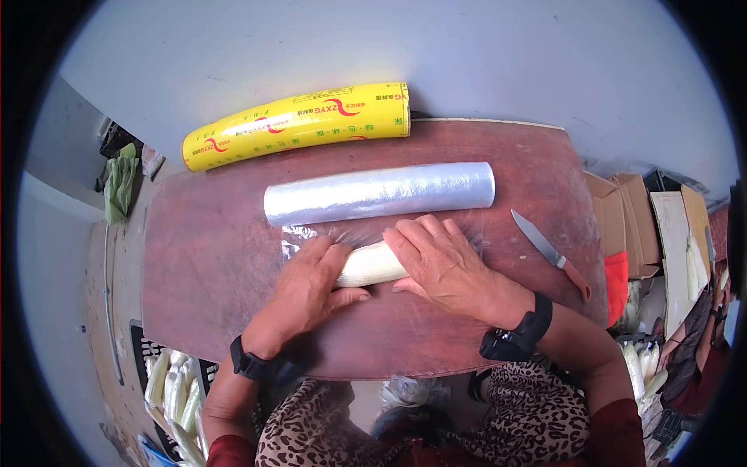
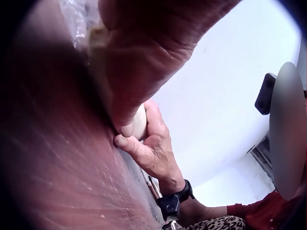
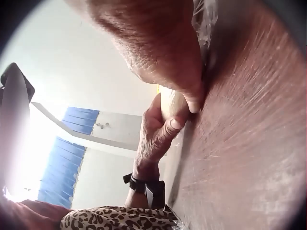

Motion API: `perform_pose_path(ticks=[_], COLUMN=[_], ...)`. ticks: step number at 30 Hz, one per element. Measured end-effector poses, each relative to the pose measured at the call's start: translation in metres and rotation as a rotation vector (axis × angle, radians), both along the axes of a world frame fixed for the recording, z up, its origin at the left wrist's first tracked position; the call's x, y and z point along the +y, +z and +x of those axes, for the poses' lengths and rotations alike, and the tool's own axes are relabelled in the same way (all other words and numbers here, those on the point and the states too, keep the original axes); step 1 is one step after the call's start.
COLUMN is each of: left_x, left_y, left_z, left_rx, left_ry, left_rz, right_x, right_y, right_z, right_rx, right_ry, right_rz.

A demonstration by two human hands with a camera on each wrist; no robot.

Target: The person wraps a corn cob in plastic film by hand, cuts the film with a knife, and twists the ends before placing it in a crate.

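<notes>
A pale cream vegetable stalk (image 1: 369,265) with fine lengthwise lines lies crosswise on the table, over a thin sheet of clear film (image 1: 298,235). My left hand (image 1: 302,286) grips its left end, fingers over the top and thumb along the near side. At the other end, my right hand (image 1: 445,265) holds it the same way, covering that end. Just beyond the hands rests a roll of cling film (image 1: 381,193). In the right wrist view, the stalk (image 3: 172,103) shows between both hands, low against the tabletop.
A yellow printed cling film box (image 1: 303,124) lies along the table's (image 1: 210,257) far edge. On the right is a knife (image 1: 548,251) with an orange handle, blade pointing away. Cardboard boxes (image 1: 622,218) stand beyond the right edge. Pale wrapped vegetables (image 1: 177,393) fill a basket at lower left.
</notes>
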State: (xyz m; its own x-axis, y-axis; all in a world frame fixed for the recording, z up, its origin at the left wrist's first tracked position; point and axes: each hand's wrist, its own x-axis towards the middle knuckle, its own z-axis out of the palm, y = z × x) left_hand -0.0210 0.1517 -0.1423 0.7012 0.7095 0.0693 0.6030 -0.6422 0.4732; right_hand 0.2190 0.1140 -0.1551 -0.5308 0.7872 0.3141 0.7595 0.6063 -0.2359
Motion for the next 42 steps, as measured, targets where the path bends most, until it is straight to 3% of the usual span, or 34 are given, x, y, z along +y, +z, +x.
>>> perform_pose_path(ticks=[6,11,14,15,18,21,24,31,39,42], left_x=[0.001,-0.002,-0.013,-0.015,-0.03,-0.032,-0.017,0.0,-0.015,-0.01], left_y=[-0.009,0.008,0.029,0.034,0.053,0.043,0.01,-0.009,-0.005,-0.002], left_z=[-0.047,-0.064,-0.064,-0.062,-0.017,0.022,0.032,0.044,0.035,0.035], left_rx=[0.04,0.111,0.455,0.524,0.022,0.027,0.069,0.002,-0.008,0.001], left_ry=[0.122,0.195,0.282,0.337,0.259,-0.01,0.001,0.08,0.013,0.0], left_rz=[-0.053,-0.045,0.452,0.506,0.24,0.181,0.197,0.272,0.11,0.051], right_x=[0.003,0.004,0.005,0.005,0.002,0.004,0.004,0.007,-0.015,-0.021], right_y=[-0.001,0.005,0.0,0.0,0.004,0.007,0.007,-0.008,0.004,0.007], right_z=[0.004,0.002,0.003,0.002,0.002,0.001,0.005,0.009,0.011,0.01], right_rx=[0.075,0.039,0.062,0.066,0.067,0.046,0.034,0.192,0.187,0.131], right_ry=[0.039,0.036,0.039,0.031,0.0,-0.017,-0.021,-0.05,-0.064,-0.098], right_rz=[-0.106,-0.186,-0.102,-0.1,-0.109,-0.12,-0.13,-0.15,-0.296,-0.141])
